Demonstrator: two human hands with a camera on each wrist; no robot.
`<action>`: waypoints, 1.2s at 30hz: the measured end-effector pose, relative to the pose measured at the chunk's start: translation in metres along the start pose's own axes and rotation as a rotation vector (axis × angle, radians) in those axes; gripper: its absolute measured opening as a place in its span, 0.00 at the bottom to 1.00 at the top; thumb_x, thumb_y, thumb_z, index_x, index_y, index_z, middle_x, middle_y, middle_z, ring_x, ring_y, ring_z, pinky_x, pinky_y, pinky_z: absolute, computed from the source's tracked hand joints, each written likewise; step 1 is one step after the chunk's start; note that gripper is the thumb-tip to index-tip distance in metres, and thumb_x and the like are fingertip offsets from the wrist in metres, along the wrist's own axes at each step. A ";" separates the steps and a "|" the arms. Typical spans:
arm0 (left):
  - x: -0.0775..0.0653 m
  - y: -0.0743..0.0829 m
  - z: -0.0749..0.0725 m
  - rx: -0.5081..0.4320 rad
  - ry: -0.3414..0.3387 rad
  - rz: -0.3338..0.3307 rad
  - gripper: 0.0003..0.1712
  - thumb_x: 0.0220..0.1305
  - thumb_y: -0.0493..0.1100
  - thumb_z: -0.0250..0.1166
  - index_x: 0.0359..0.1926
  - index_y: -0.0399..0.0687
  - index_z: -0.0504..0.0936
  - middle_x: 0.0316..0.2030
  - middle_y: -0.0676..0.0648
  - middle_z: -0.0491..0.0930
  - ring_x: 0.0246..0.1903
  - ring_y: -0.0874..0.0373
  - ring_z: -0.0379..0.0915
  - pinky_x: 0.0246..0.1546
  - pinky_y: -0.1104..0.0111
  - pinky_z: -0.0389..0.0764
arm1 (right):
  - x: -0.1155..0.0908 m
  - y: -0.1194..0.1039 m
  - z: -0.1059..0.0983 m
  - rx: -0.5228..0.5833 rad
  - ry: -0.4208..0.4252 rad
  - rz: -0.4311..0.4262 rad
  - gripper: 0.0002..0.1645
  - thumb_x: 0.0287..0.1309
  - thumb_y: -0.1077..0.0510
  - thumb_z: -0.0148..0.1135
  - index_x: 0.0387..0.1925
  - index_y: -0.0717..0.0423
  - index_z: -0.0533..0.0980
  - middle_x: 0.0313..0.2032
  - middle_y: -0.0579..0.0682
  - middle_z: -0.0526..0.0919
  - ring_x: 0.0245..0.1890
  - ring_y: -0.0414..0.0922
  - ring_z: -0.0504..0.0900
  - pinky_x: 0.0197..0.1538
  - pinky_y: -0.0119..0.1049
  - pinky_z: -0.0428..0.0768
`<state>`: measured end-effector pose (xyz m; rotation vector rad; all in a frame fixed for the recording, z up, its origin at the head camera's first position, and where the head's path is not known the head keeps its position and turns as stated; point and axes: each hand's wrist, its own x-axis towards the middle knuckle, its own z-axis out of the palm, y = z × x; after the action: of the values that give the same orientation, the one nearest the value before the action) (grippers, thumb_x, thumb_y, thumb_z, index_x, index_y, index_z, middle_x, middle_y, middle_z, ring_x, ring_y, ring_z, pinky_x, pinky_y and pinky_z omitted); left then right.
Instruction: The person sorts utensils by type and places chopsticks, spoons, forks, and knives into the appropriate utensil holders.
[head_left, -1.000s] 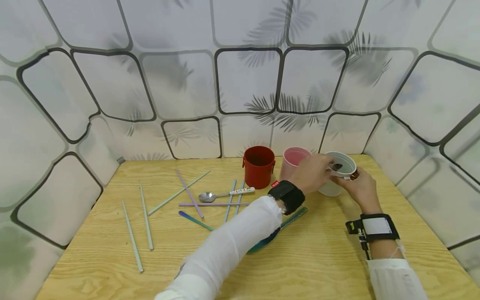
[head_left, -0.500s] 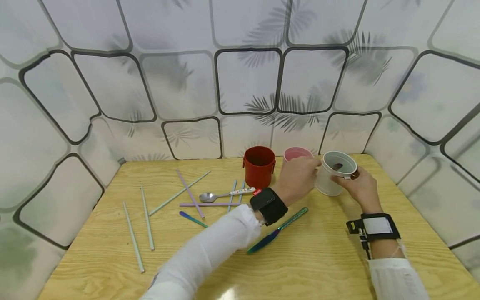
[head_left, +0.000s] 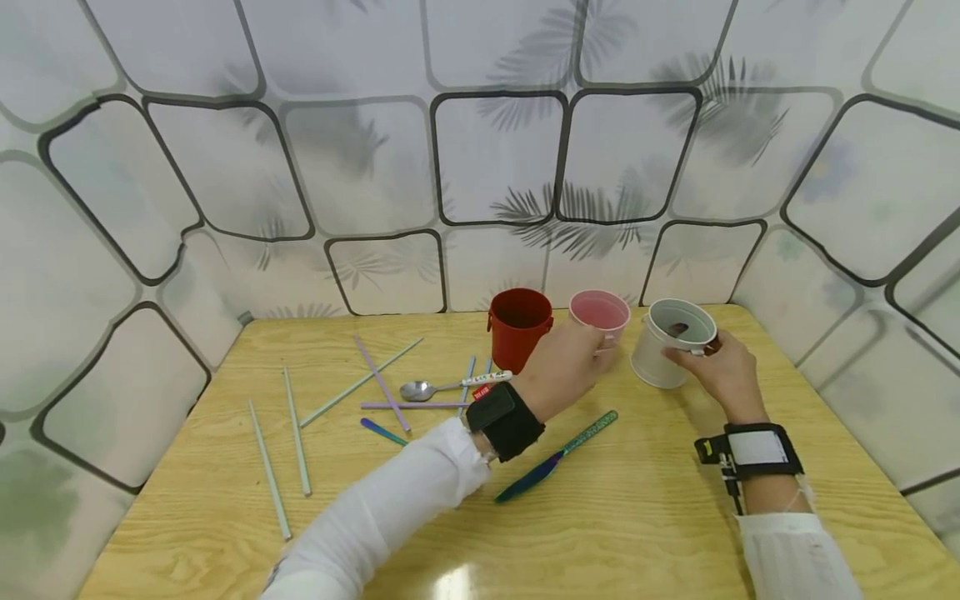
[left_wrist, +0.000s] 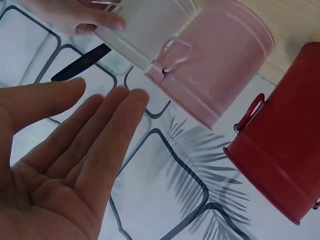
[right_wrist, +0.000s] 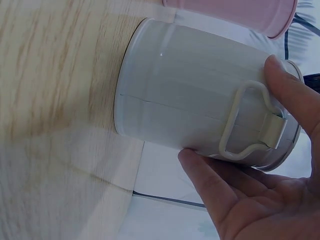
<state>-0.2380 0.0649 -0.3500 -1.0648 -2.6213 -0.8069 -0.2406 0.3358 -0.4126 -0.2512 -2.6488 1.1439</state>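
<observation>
Your left hand [head_left: 561, 375] has moved left, fingers loose and empty, the closer one to the knife [head_left: 557, 456] lying just your side of it, handle angled away rightward, while your right hand [head_left: 723, 377] grips the white cup [head_left: 657, 358].

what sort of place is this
Probably a staged tabletop booth, perhaps for recording hand work. A patterned backdrop stands behind and on both sides of the wood-grain table, and a red pail, a pink pail and a white pail stand along its back.
</observation>
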 end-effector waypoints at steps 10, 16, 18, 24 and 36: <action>-0.010 -0.005 0.014 0.077 -0.134 -0.080 0.00 0.67 0.35 0.70 0.37 0.43 0.87 0.24 0.50 0.81 0.25 0.62 0.76 0.26 0.78 0.77 | -0.001 -0.001 -0.001 0.000 0.002 -0.004 0.51 0.59 0.42 0.75 0.69 0.73 0.67 0.64 0.75 0.73 0.64 0.71 0.73 0.63 0.66 0.74; -0.013 -0.014 0.033 0.123 -0.222 -0.124 0.05 0.63 0.38 0.74 0.33 0.43 0.86 0.23 0.52 0.77 0.25 0.62 0.73 0.25 0.75 0.73 | 0.000 -0.002 -0.002 -0.002 0.001 -0.008 0.51 0.59 0.42 0.75 0.69 0.73 0.67 0.64 0.75 0.73 0.64 0.71 0.73 0.63 0.66 0.73; -0.015 -0.016 0.040 0.133 -0.235 -0.120 0.06 0.62 0.36 0.74 0.30 0.44 0.84 0.22 0.53 0.74 0.24 0.62 0.71 0.24 0.74 0.71 | 0.000 -0.001 -0.002 0.001 0.000 -0.005 0.52 0.58 0.42 0.75 0.69 0.73 0.66 0.64 0.75 0.72 0.64 0.71 0.73 0.63 0.65 0.74; -0.022 -0.019 0.055 0.122 -0.258 -0.133 0.11 0.60 0.35 0.73 0.29 0.47 0.78 0.23 0.53 0.72 0.25 0.60 0.70 0.25 0.73 0.70 | 0.000 0.001 -0.001 0.004 -0.001 0.000 0.52 0.58 0.41 0.76 0.69 0.73 0.66 0.64 0.75 0.72 0.65 0.71 0.73 0.63 0.65 0.74; -0.022 -0.019 0.074 0.163 -0.327 -0.145 0.11 0.59 0.32 0.71 0.26 0.47 0.79 0.21 0.54 0.67 0.22 0.62 0.63 0.20 0.72 0.65 | -0.001 -0.002 -0.002 0.004 -0.004 -0.002 0.52 0.59 0.42 0.75 0.70 0.74 0.65 0.65 0.76 0.71 0.65 0.72 0.72 0.63 0.67 0.73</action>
<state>-0.2337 0.0822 -0.4274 -1.0471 -3.0042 -0.4655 -0.2391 0.3353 -0.4101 -0.2455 -2.6499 1.1502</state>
